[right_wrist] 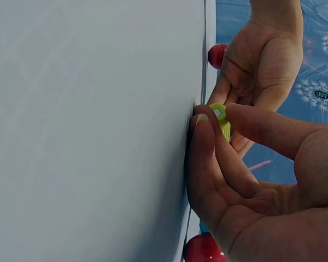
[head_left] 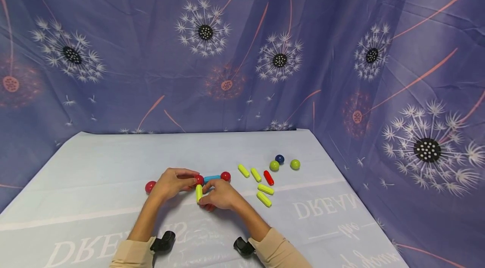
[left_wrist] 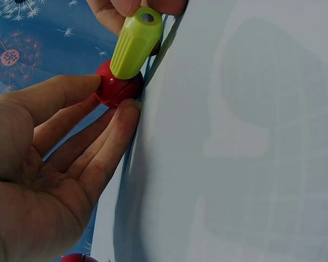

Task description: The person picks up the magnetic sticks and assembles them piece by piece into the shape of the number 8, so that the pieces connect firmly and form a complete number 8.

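Observation:
My left hand (head_left: 174, 184) pinches a red ball (left_wrist: 119, 84) between thumb and fingers. Against that ball stands one end of a yellow-green ribbed rod (head_left: 199, 194), whose other end my right hand (head_left: 222, 195) pinches. A round grey spot shows in the rod's free end in both wrist views. From the held ball a blue rod (head_left: 212, 178) runs right to a second red ball (head_left: 225, 176), just beyond my right hand. Left of my left hand lies another red ball (head_left: 150, 186).
To the right lie several loose yellow-green rods (head_left: 264, 199), a red rod (head_left: 268, 178), two green balls (head_left: 295, 164) and a dark blue ball (head_left: 279, 159). A white printed cloth (head_left: 113, 154) covers the table. Patterned purple curtains (head_left: 151, 49) hang behind it and along the right.

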Motion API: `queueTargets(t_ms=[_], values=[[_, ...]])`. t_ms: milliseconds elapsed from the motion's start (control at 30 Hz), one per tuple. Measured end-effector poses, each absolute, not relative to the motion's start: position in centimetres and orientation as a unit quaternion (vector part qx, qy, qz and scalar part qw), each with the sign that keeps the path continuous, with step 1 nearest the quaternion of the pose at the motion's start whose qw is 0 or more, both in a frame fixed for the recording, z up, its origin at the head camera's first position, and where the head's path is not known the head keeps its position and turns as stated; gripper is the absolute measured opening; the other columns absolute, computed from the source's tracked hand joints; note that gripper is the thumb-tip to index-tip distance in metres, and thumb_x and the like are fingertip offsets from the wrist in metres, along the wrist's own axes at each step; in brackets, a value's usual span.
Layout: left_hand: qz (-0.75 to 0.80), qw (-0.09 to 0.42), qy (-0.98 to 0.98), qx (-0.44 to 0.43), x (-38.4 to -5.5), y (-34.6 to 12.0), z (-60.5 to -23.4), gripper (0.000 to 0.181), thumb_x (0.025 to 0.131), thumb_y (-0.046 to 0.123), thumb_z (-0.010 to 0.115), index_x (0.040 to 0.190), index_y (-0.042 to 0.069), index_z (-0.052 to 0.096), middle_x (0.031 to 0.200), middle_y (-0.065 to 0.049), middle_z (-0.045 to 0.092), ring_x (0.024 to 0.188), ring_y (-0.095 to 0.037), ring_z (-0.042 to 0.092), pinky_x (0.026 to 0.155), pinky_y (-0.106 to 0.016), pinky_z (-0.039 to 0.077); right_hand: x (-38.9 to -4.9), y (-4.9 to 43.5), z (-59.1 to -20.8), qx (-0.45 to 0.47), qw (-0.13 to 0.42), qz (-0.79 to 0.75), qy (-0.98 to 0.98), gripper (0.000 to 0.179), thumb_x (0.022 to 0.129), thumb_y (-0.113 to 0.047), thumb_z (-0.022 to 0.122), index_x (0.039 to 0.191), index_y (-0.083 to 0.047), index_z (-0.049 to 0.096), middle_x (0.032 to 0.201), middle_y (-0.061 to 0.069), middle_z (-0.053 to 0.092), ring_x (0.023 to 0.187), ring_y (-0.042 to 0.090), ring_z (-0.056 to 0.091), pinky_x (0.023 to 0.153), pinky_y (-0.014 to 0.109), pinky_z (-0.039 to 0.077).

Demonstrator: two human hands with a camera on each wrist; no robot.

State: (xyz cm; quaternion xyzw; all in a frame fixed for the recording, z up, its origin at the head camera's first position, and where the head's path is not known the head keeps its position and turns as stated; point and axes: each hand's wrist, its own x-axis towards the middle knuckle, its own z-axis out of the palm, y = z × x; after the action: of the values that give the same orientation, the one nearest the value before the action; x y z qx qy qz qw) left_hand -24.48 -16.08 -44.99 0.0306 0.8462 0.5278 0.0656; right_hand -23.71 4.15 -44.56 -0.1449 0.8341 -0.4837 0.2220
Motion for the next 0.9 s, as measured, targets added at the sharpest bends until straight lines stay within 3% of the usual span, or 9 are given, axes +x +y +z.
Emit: queueTargets(t_ms=[500,900], values=[[0.540,0.066,0.838,0.037,-24.5,-16.2,-45.0,0.029,0.092,0.017,0.075,0.117,0.003,0.075,0.104,-0.011,0.078,0.090,-0.017,0.073,0.077,-0.029,0.059,-23.7,4.4,-44.1,-0.145,0.226,-0.492,0.828,0.024,0.087,-0.013,0.078,0.103,-0.001,0.066,0.076,0.008,0.075,0.064,0.018,0.070,0.062,0.032,0.058],[0.553,0.068,0.829,0.035,-24.4,-16.3,-45.1,0.030,0.092,0.019,0.075,0.117,0.003,0.075,0.105,-0.011,0.078,0.089,-0.019,0.074,0.078,-0.033,0.059,-25.0,5.6,-42.8,-0.142,0.101,-0.491,0.853,0.029,0.088,-0.018,0.077,0.112,-0.003,0.069,0.081,0.004,0.072,0.068,0.022,0.067,0.058,0.028,0.048]])
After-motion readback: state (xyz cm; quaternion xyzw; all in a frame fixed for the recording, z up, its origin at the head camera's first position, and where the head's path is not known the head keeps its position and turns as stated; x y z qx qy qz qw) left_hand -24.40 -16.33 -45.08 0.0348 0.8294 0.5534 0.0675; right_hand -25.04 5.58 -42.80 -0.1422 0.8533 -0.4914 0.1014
